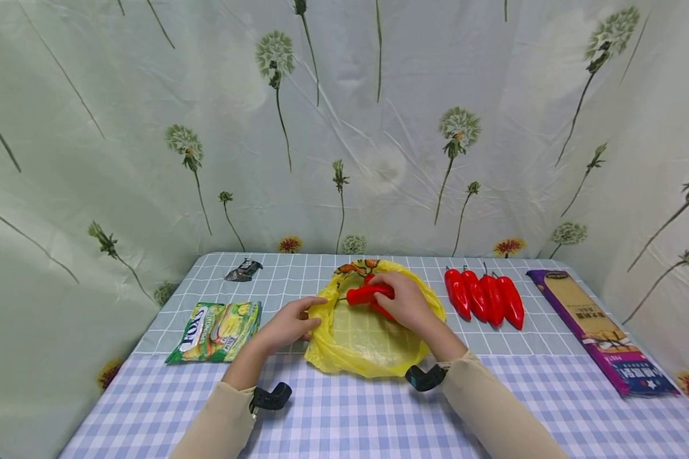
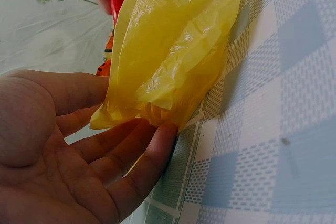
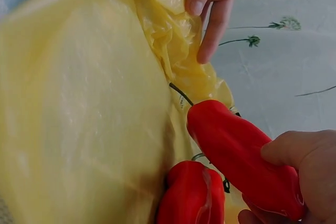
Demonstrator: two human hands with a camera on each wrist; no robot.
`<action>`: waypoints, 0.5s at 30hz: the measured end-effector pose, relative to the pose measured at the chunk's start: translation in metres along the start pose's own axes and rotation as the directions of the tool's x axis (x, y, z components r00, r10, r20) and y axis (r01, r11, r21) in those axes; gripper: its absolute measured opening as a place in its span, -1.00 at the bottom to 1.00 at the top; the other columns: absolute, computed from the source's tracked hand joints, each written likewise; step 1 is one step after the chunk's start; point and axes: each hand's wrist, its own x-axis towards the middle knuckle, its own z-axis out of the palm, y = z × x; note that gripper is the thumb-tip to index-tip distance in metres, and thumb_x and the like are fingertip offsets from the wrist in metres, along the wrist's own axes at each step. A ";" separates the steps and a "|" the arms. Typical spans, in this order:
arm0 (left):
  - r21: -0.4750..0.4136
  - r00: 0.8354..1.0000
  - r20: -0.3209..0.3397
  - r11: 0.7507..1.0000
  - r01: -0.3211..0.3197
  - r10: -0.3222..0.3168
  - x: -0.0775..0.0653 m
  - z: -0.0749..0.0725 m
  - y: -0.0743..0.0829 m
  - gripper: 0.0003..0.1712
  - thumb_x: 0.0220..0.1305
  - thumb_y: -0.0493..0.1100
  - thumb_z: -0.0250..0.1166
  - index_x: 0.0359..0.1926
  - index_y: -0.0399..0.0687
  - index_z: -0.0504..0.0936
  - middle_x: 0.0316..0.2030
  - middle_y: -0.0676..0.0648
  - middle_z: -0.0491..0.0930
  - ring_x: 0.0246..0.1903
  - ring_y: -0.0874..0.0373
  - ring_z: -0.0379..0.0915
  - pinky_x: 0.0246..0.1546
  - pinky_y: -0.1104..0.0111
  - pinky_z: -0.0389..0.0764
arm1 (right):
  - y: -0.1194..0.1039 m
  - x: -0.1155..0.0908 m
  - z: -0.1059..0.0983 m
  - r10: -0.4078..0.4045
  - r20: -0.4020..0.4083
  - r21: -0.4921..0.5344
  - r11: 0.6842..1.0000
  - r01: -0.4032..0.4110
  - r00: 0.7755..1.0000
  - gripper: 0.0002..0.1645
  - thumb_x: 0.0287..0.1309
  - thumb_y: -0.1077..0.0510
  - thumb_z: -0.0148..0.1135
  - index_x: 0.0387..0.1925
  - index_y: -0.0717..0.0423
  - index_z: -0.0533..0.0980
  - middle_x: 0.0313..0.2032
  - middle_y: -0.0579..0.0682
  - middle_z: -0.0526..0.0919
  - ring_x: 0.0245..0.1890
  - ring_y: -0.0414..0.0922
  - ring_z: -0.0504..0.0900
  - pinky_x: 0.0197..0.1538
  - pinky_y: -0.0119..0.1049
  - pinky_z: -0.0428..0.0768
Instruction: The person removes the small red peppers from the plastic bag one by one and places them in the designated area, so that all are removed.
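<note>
A yellow plastic bag (image 1: pixel 356 363) lies spread with its mouth open in the middle of the table. My left hand (image 1: pixel 289 324) holds the bag's left rim between thumb and fingers; in the left wrist view, the crumpled plastic (image 2: pixel 168 82) bunches at the fingertips. Over the bag's far part, my right hand (image 1: pixel 406 303) grips a red pepper (image 3: pixel 241 156) by its blunt end, its dark stem pointing left toward the bag's wall. Another red pepper (image 3: pixel 191 198) lies in the bag just below, partly hidden by the held one in the head view.
Several red peppers (image 1: pixel 482 296) lie in a row right of the bag. Further right is a long purple-and-tan pasta packet (image 1: pixel 603 331). On the left lie a green Fox's packet (image 1: pixel 218 333) and a small black wrapper (image 1: pixel 244 270). A patterned curtain (image 1: pixel 379 140) hangs behind the table.
</note>
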 end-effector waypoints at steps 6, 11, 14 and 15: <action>-0.002 1.000 -0.002 1.000 0.005 -0.005 0.000 0.001 0.000 -0.46 0.41 -0.24 0.18 0.38 -0.01 0.43 0.23 -0.22 0.48 -0.28 0.15 0.49 -0.32 0.36 0.67 | 0.001 -0.009 -0.005 0.017 -0.033 0.015 1.000 -0.016 0.999 -0.74 0.25 0.16 0.29 -0.02 0.01 0.65 0.05 0.04 0.68 0.06 0.02 0.58 0.18 0.01 0.58; -0.002 1.000 -0.002 1.000 0.001 -0.001 0.000 0.001 0.000 -0.46 0.41 -0.24 0.18 0.38 -0.03 0.43 0.21 -0.22 0.49 -0.28 0.15 0.50 -0.32 0.35 0.67 | 0.001 -0.016 -0.011 0.068 -0.047 0.034 0.997 -0.067 0.997 -0.71 0.27 0.10 0.29 0.02 -0.03 0.63 0.03 0.00 0.68 0.02 0.00 0.59 0.13 -0.01 0.62; 0.000 1.000 -0.002 1.000 -0.004 0.004 -0.001 0.001 0.002 -0.46 0.41 -0.25 0.18 0.39 -0.04 0.43 0.20 -0.23 0.50 -0.29 0.15 0.50 -0.32 0.35 0.67 | 0.002 -0.020 -0.014 0.084 -0.057 0.048 0.996 -0.082 0.995 -0.69 0.27 0.08 0.30 0.03 -0.03 0.62 0.01 0.00 0.70 -0.01 -0.01 0.60 0.10 -0.03 0.65; 0.002 1.000 -0.002 1.000 -0.006 0.006 -0.001 0.001 0.002 -0.46 0.41 -0.25 0.18 0.39 -0.04 0.42 0.21 -0.23 0.50 -0.29 0.15 0.51 -0.32 0.35 0.67 | 0.002 -0.021 -0.015 0.087 -0.061 0.050 0.995 -0.084 0.994 -0.69 0.26 0.07 0.31 0.03 -0.03 0.62 0.01 0.00 0.70 -0.02 -0.01 0.60 0.09 -0.03 0.66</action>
